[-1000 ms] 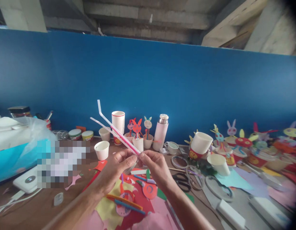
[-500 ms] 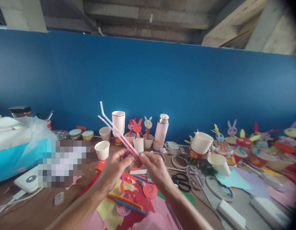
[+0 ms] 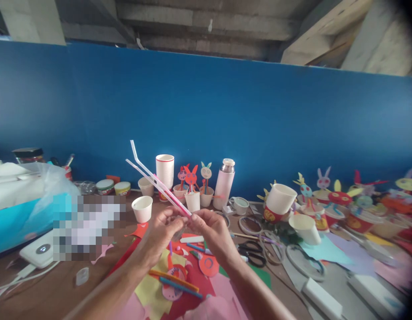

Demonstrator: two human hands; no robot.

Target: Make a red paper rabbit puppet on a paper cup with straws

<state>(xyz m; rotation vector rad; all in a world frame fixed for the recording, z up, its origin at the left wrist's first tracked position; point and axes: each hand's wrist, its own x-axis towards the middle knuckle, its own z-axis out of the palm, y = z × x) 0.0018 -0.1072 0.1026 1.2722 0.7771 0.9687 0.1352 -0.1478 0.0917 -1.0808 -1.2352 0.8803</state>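
Two white bendy straws with a pink strip along their lower part slant up to the left. My right hand pinches their lower end between thumb and fingers. Close beside it, my left hand has its fingers curled together just below the straws. A clear, shiny thing shows under the left fingers, too hidden to name. Beneath both hands lie paper scraps, a red-orange paper disc, a pink paper face and orange and blue sticks.
Paper cups, a cup stack and rabbit-faced cups stand behind my hands, beside a pink flask. Black scissors, tape rolls and more decorated cups lie right. At left are a plastic bag and white device.
The straws have swung a little to the left and lean lower. My right hand has shifted slightly left with them; my left hand is nearly where it was.
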